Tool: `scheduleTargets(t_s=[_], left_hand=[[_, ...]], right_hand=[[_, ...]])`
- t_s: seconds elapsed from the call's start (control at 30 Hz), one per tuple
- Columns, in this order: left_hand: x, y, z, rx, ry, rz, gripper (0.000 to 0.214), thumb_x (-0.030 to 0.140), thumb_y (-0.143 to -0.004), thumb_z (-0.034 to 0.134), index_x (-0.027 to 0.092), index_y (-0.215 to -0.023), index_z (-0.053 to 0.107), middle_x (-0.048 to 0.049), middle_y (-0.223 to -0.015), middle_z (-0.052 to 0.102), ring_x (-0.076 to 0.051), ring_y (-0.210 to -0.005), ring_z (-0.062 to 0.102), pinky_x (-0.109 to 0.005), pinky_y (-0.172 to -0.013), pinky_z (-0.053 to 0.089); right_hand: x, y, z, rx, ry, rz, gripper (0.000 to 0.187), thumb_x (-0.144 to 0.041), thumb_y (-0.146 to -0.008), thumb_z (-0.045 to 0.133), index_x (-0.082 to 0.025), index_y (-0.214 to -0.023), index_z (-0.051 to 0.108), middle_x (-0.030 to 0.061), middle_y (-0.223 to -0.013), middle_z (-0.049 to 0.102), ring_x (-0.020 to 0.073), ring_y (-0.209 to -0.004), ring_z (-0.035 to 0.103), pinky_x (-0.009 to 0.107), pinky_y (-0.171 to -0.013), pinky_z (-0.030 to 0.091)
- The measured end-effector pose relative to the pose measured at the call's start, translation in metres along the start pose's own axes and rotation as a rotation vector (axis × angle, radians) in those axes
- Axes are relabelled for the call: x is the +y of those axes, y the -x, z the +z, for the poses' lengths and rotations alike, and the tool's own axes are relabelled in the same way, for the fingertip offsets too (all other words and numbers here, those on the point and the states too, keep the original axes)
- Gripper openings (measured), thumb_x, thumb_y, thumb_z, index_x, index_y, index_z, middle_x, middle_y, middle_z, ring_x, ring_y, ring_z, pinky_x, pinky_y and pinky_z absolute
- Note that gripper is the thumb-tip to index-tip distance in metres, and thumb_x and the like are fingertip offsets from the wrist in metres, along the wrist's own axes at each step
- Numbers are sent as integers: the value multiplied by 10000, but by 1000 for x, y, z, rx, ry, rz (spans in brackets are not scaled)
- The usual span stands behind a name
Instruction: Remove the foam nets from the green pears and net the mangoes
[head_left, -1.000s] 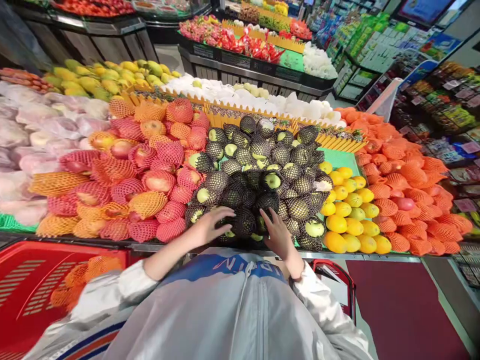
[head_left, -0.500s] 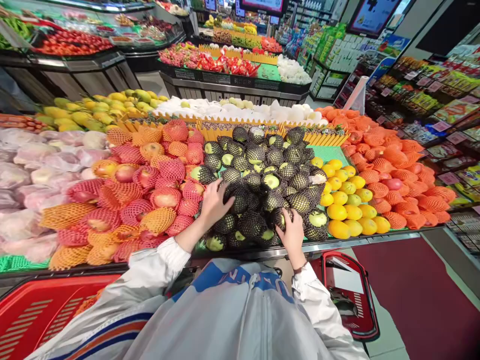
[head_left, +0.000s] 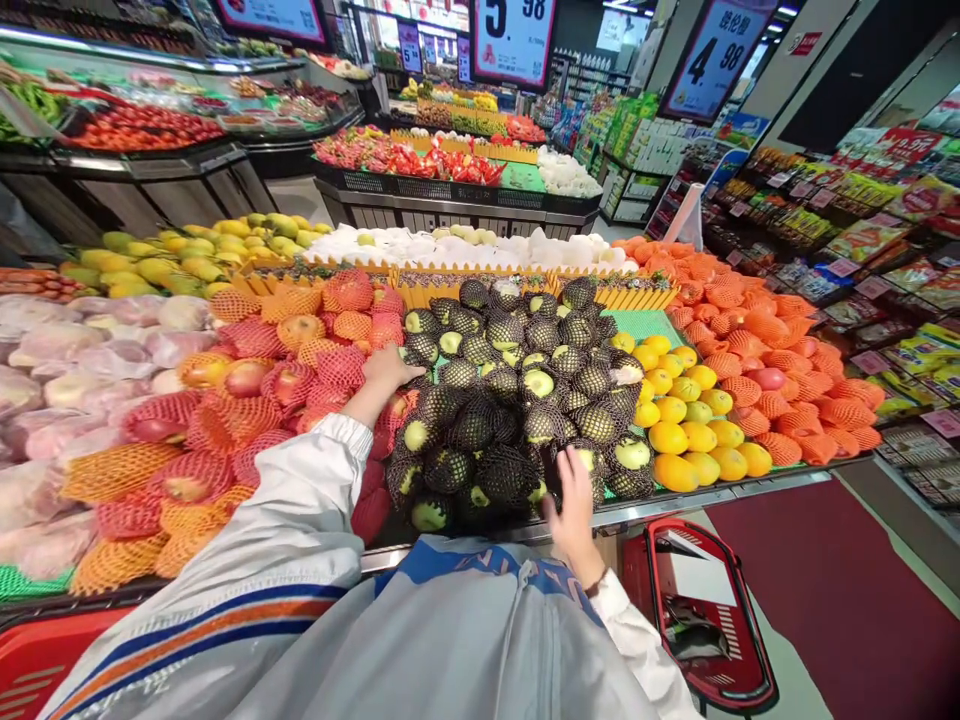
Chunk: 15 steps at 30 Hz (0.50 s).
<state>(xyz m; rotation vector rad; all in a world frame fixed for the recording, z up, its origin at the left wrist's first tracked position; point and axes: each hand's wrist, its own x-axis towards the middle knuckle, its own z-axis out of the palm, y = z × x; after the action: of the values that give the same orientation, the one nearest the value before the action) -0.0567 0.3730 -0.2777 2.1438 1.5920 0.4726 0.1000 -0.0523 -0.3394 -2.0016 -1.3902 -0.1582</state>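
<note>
Green fruit in black foam nets (head_left: pixel 506 470) are heaped in front of me. My left hand (head_left: pixel 388 372) reaches to the left border of this heap, where it meets the fruit in red nets (head_left: pixel 339 368). Its thumb stands apart from the fingers, and the fingertips are partly hidden near one green fruit (head_left: pixel 421 348). Over the front right of the black-netted heap is my right hand (head_left: pixel 574 505), slightly blurred, fingers apart and holding nothing. Just behind its fingers lies another black-netted fruit (head_left: pixel 544 425).
Yellow fruit (head_left: pixel 679 437) and orange-netted fruit (head_left: pixel 795 400) lie to the right. Bagged pale fruit (head_left: pixel 49 430) fills the left side. A red basket (head_left: pixel 739 620) stands low right, another red basket (head_left: pixel 45 650) low left. A metal display edge (head_left: pixel 622 515) runs before me.
My left hand has moved left, off the middle of the black-netted heap. My right hand has come off a black-netted fruit and drawn back towards me. The view has tilted up.
</note>
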Motion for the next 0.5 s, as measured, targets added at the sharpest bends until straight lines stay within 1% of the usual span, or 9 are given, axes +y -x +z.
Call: scheduleTargets(t_s=[0.07,0.1,0.17,0.23,0.3,0.33,0.37,0.43,0.5], left_hand=[[19,-3,-5,4,-1,45,1148,879,-574,710,31,-1329,539,-332,-1282,591,-499,-1270,536,-582,-936,421],[32,-5,-5,-18,2,83,1146,838,-593,742,43,-1377,487,-342,-1342,553,-493,-1276,532,-587,-950,420],[59,-6,0,-116,28,173,1118,755,-645,778,55,-1430,398,-339,-1382,533,-455,-1240,567,-564,-958,442],[84,-3,15,-254,68,246,1027,690,-716,760,66,-1434,371,-302,-1345,586,-392,-1171,627,-492,-933,491],[103,3,40,-366,88,302,920,653,-752,743,110,-1413,404,-255,-1351,610,-351,-1161,648,-424,-922,521],[110,7,53,-410,85,327,877,640,-743,755,133,-1386,441,-236,-1365,610,-351,-1179,645,-411,-939,522],[115,10,66,-440,76,345,851,632,-734,761,140,-1364,467,-237,-1394,591,-366,-1215,628,-417,-969,514],[120,14,87,-476,56,370,880,649,-748,732,114,-1388,452,-281,-1481,497,-416,-1291,577,-458,-1016,492],[117,10,95,-504,45,407,939,681,-761,697,74,-1423,422,-330,-1537,407,-462,-1345,523,-503,-1045,468]], right_hand=[[-9,7,16,-172,40,-64,734,-406,-978,559,-266,-1629,248,143,-1696,246,358,-1562,241,627,-1222,307],[-12,9,26,-238,72,-70,764,-424,-956,608,-259,-1623,274,152,-1696,250,375,-1564,232,641,-1218,300],[-13,10,42,-294,120,-56,788,-426,-934,648,-221,-1613,306,189,-1686,263,400,-1561,237,658,-1205,301],[-11,8,53,-290,151,-39,786,-413,-922,659,-187,-1601,334,224,-1681,255,415,-1552,253,656,-1188,319],[-9,6,57,-273,183,-36,770,-393,-905,676,-193,-1584,373,231,-1682,244,421,-1543,272,644,-1173,333],[-8,5,58,-264,198,-39,763,-377,-895,685,-200,-1576,389,229,-1681,248,419,-1538,282,635,-1169,336],[-8,5,57,-253,211,-45,758,-353,-886,693,-204,-1570,403,228,-1678,257,415,-1534,291,621,-1164,341],[-8,7,56,-224,224,-65,747,-293,-868,702,-210,-1557,425,226,-1668,285,403,-1525,310,595,-1151,356],[-7,9,54,-196,219,-93,747,-251,-856,699,-224,-1552,428,218,-1657,314,392,-1516,329,582,-1134,374]])
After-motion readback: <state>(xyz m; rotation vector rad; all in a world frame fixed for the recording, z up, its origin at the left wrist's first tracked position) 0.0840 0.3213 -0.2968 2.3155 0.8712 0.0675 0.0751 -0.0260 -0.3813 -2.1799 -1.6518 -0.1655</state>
